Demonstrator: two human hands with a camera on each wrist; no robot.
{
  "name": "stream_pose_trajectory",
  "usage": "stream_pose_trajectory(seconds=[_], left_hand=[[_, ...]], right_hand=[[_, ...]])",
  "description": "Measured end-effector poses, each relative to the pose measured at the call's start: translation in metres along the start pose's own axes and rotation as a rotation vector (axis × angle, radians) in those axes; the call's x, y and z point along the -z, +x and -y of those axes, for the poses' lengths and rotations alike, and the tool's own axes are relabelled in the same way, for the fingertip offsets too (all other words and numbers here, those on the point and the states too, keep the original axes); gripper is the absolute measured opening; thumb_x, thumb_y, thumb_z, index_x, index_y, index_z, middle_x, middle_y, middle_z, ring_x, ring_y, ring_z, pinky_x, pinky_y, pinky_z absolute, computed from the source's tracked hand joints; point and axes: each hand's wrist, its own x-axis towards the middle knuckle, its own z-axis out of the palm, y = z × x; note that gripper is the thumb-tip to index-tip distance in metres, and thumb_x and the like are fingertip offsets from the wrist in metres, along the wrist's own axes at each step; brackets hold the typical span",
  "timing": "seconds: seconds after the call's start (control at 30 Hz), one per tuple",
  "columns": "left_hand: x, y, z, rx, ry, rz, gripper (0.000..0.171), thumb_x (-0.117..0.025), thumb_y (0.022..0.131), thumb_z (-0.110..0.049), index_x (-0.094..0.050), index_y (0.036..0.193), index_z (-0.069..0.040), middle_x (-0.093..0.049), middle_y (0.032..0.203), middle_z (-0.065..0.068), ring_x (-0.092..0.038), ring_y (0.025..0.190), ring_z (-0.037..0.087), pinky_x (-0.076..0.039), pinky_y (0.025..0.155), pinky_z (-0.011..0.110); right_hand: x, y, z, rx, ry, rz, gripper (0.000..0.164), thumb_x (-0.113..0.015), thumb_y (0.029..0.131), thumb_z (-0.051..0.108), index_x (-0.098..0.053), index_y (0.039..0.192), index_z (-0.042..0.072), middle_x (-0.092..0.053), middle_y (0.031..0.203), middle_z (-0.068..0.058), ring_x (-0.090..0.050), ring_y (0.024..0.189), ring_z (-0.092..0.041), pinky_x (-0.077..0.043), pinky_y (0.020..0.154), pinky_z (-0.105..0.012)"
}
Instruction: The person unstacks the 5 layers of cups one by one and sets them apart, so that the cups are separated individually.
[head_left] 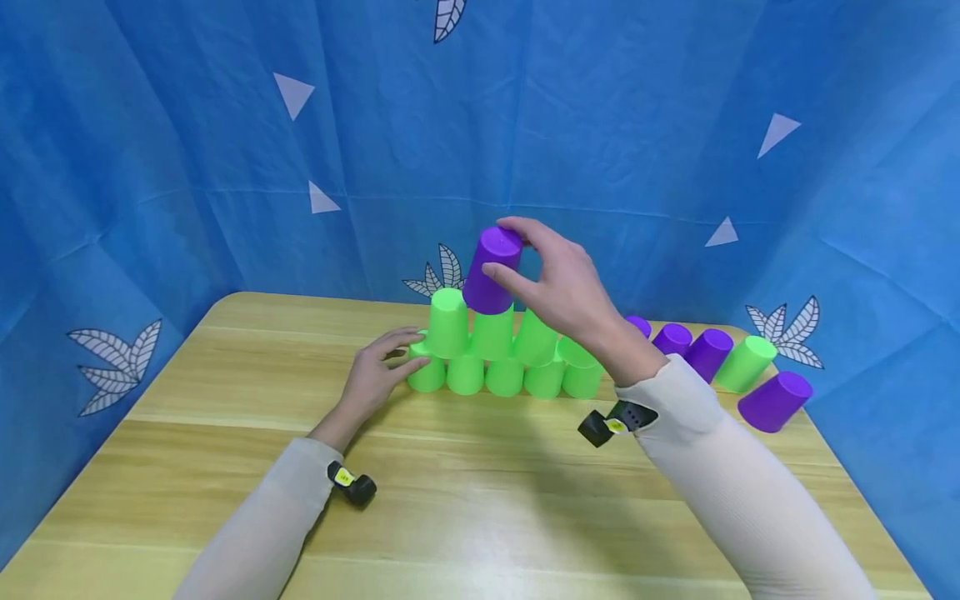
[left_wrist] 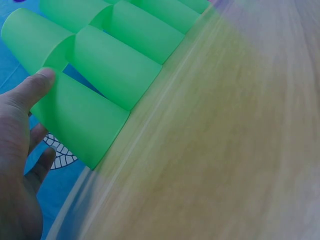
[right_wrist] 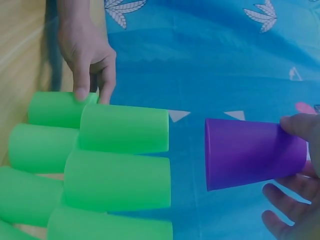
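Nearly upright lengthwise; purple cup (right_wrist: 250,154), mouth down

This looks like a curtained-off recording corner: blue fabric (head_left: 570,125) printed with white leaves (head_left: 123,346) and pale triangles (head_left: 292,93) hangs behind and on both sides of a wood-grain table (head_left: 457,525). Small black wrist cameras (head_left: 362,491) point to staged filming; whether home or lab, I cannot tell.

No text legible | yellow label (head_left: 344,477) on your left wristband (head_left: 334,472), nearer you than the green cup stack (head_left: 505,377): marks too small to read | second label (head_left: 617,426) on your right wristband (head_left: 639,414), near that stack's right end: likewise
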Motion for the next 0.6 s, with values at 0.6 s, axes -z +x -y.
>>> stream_pose_trajectory(seconds=[0.6], left_hand=[[0.000, 0.000, 0.001, 0.000, 0.023, 0.002, 0.040, -0.076, 0.087, -0.023, -0.066, 0.124, -0.011, -0.057, 0.136, 0.006, -0.054, 0.124, 0.026, -0.053, 0.096, 0.041]], right_hand=[[0.044, -0.066, -0.039, -0.060, 0.015, -0.183, 0.054, -0.072, 0.091, 0.027, -0.053, 0.140, 0.014, -0.063, 0.125, -0.012, -0.056, 0.119, -0.030, -0.044, 0.097, -0.058]])
